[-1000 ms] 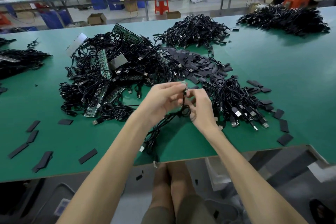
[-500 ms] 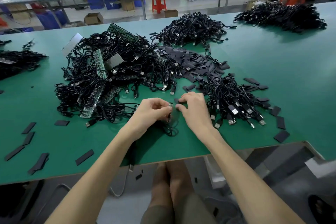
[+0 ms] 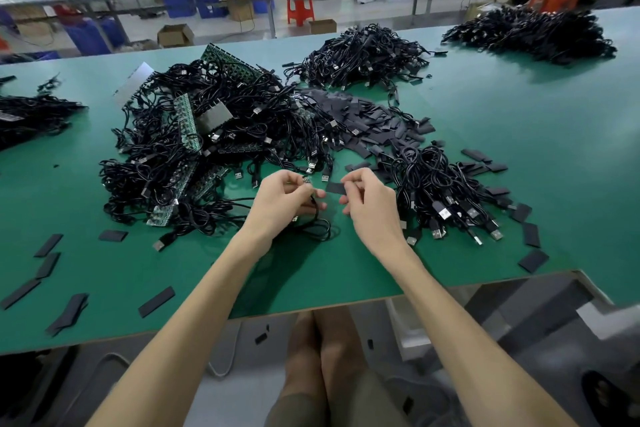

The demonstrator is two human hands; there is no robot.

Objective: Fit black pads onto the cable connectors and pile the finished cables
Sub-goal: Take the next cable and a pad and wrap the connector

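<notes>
Table (image 3: 519, 184): flat matte green top.
Cable heap (image 3: 194, 149): tangled glossy cords, light and limp.
Cable (image 3: 313, 229): thin loop drooping from left hand (image 3: 284, 201) onto table.
Left hand: pinches connector (image 3: 307, 180), probably rigid metal; best hold.
Right hand (image 3: 370, 204): pinches pad (image 3: 335, 187), thin soft strip, just beside connector.

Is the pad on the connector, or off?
Off. The right hand pinches the pad, apart from the connector in the left hand.

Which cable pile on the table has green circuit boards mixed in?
The big pile left of centre, beyond the left hand; the others show none.
</notes>
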